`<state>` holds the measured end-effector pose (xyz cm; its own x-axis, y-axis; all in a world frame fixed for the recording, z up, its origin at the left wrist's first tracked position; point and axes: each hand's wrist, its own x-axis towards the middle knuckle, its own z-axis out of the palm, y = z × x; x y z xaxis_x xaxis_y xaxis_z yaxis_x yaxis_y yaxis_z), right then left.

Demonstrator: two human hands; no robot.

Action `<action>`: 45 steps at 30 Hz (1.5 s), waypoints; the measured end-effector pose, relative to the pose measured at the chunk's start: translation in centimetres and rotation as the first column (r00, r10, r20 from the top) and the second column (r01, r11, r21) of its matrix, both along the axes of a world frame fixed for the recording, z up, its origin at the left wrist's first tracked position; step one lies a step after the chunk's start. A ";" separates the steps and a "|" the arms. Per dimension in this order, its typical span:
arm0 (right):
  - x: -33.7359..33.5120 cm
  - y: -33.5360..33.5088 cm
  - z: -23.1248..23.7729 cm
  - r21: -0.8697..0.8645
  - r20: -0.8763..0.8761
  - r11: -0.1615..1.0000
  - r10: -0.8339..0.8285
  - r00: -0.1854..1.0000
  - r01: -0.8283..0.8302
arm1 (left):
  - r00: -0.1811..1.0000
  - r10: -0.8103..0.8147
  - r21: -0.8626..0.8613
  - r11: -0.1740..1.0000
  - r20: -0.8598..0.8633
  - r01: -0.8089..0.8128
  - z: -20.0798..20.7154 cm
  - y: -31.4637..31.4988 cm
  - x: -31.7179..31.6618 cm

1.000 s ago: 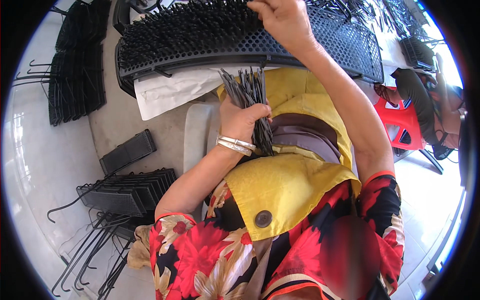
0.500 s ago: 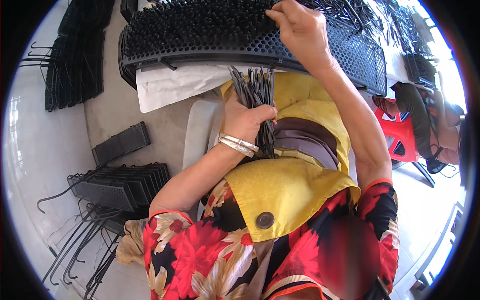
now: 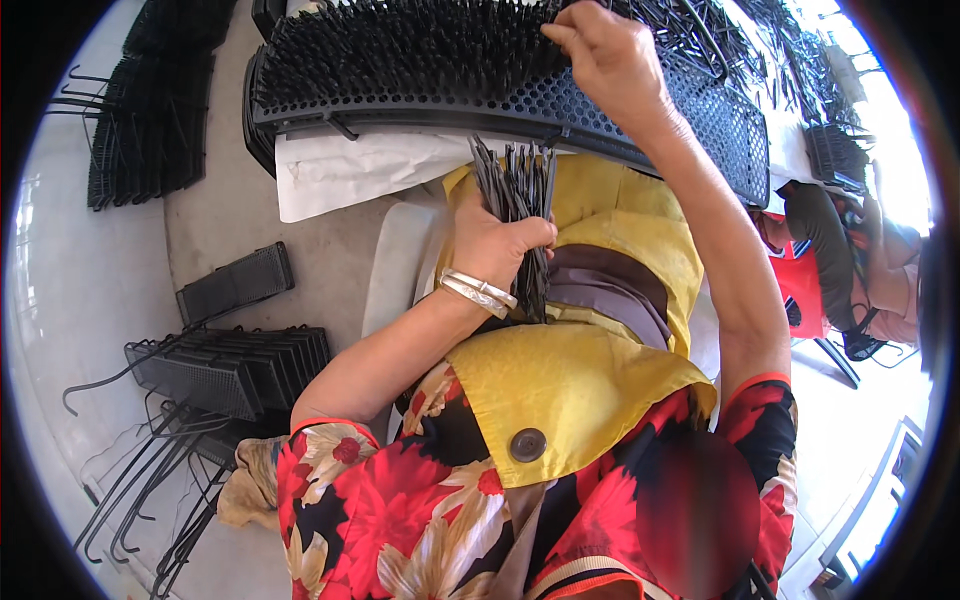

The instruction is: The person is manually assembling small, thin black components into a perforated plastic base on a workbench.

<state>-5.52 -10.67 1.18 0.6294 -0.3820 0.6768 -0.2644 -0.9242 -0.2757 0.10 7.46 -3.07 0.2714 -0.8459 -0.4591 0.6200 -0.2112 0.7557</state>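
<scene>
A bundle of thin dark metal rods, which look like drill bits, stands roughly upright in my left hand, fingers wrapped round it above my yellow apron. Ahead lies a black perforated rack; its left and middle part is densely filled with similar upright rods. My right hand is over the rack at the right edge of the filled part, thumb and fingers pinched together. Whatever sits between those fingertips is too small or hidden to make out. Bare holes show in the rack's mesh below and right of that hand.
Loose rods lie heaped behind the rack at right. White paper hangs under its front edge. Stacked black racks with long hooks stand on the left floor, more further back. Another person sits at right by a red stool.
My right hand has moved slightly right and down, still pinched over the rack. The left hand keeps its bundle almost in place. The whole view has shifted a little.
</scene>
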 end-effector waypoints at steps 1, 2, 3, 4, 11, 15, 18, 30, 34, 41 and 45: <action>0.1 0.2 -0.4 0.008 0.059 0.999 0.037 0.998 -0.038 | 1.000 -0.018 0.014 1.000 0.011 0.018 0.0 0.0 0.0; 0.0 0.4 -0.7 -0.038 0.062 0.998 0.054 0.997 -0.052 | 1.000 -0.015 0.009 1.000 0.013 0.015 0.0 0.0 0.0; -0.1 0.6 -1.0 -0.083 0.065 0.994 0.071 0.995 -0.066 | 1.000 -0.001 0.009 1.000 0.002 0.001 0.0 0.0 0.0; -0.1 0.6 -1.1 -0.156 0.039 0.984 0.088 0.995 -0.080 | 1.000 0.012 0.012 1.000 -0.010 -0.012 0.0 -0.1 0.0; 0.3 -0.1 0.1 0.114 0.118 0.982 -0.165 0.979 0.152 | 0.999 0.008 0.003 1.000 -0.052 -0.008 -0.2 -0.2 0.4; 0.3 0.2 0.0 -0.012 0.061 0.993 -0.116 0.991 0.117 | 0.998 0.008 0.016 1.000 -0.058 -0.008 0.0 -0.3 0.3; 0.0 1.2 -0.1 0.075 -0.013 0.990 -0.116 0.993 0.117 | 0.999 0.020 0.005 1.000 -0.050 -0.020 0.1 0.0 0.2; 0.8 2.3 5.6 -0.099 0.225 0.987 -0.105 0.969 0.130 | 1.000 0.007 0.006 1.000 -0.019 -0.006 0.1 0.1 0.3; -2.0 1.8 2.0 0.198 0.213 0.965 -0.215 0.953 0.173 | 1.000 -0.019 0.011 1.000 0.010 0.019 0.2 0.2 0.2; -1.6 1.0 -0.2 0.470 0.337 0.875 -0.304 0.891 0.121 | 1.000 -0.014 0.028 1.000 0.004 0.014 0.0 -0.1 0.0; -1.4 0.8 -1.6 0.502 0.321 0.856 -0.319 0.892 0.125 | 1.000 -0.005 0.021 1.000 -0.005 0.005 0.1 0.0 -0.1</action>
